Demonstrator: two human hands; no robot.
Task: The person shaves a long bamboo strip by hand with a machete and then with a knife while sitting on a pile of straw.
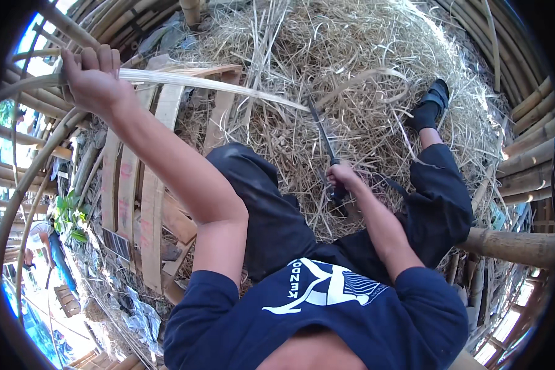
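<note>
Look at that left arm, bent at the elbow and thrust well forward and out to the side, with the left hand (97, 85) at the far end, knuckles up, fingers curled tight around a long strip (197, 82). The right arm, meanwhile, reaches forward and inward, low between the legs, and the right hand (345, 177) has its fist closed on the handle of a knife (321, 127), its dark, slim blade pointing ahead of that hand and a little to the left. And here's the strip itself: pale, flat, narrow, running from the left hand across to the right in a gentle bow, its near-white side catching the light, right up to the blade near the tip, ahead of the right hand. Whether the edge bites into it, I can't tell from here. Beyond the blade, ahead and to the right of the right hand, a thin curl (388, 71) loops round on itself; can't say if it's joined to the strip. Pale shavings (351, 37) lie heaped ahead of the right hand, and flat boards (149, 240) lie below the left forearm, nearer the body than the left hand.
</note>
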